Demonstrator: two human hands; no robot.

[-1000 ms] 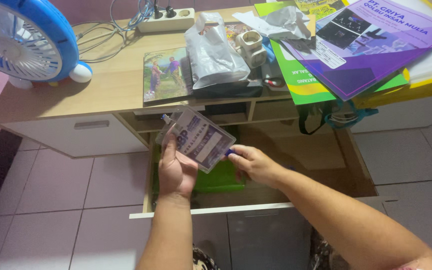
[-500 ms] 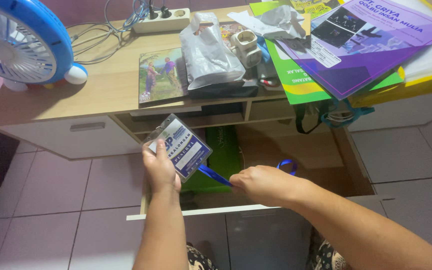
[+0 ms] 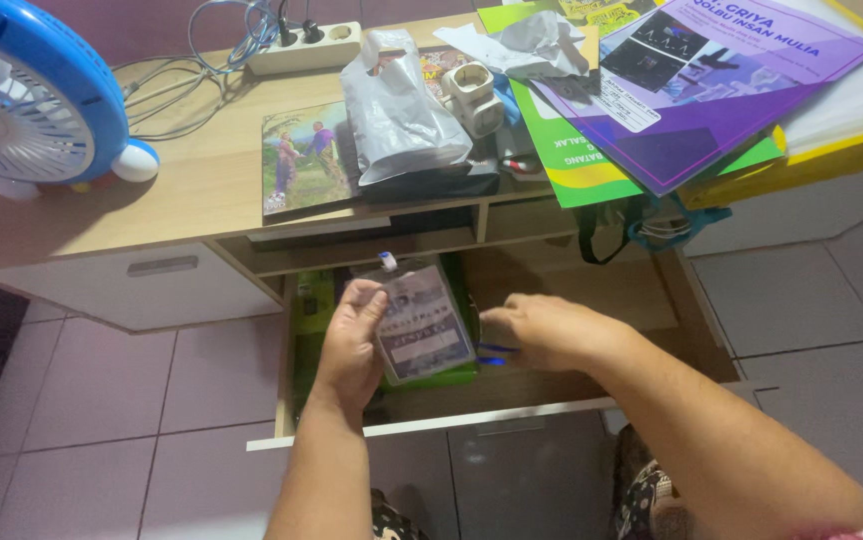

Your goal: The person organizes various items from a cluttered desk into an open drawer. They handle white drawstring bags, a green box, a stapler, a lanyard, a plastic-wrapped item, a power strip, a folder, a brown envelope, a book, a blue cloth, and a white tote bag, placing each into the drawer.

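Note:
My left hand (image 3: 353,338) holds a clear plastic card holder (image 3: 419,320) with a printed card inside, flat over the open wooden drawer (image 3: 591,290). My right hand (image 3: 543,332) is palm down just right of the card holder, fingers closed around a blue strap (image 3: 494,351) that peeks out under them. A green flat object (image 3: 311,300) lies in the drawer beneath the card holder, mostly hidden by it and by my left hand.
On the wooden desk above stand a blue and white fan (image 3: 26,100), a white power strip (image 3: 303,45) with cables, a picture book (image 3: 303,160), a grey plastic bag (image 3: 401,120), and purple and green folders (image 3: 691,90). Tiled floor lies around.
The card holder has turned from tilted to nearly upright and moved down into the drawer opening. My right hand has moved left toward it, covering most of the blue strap.

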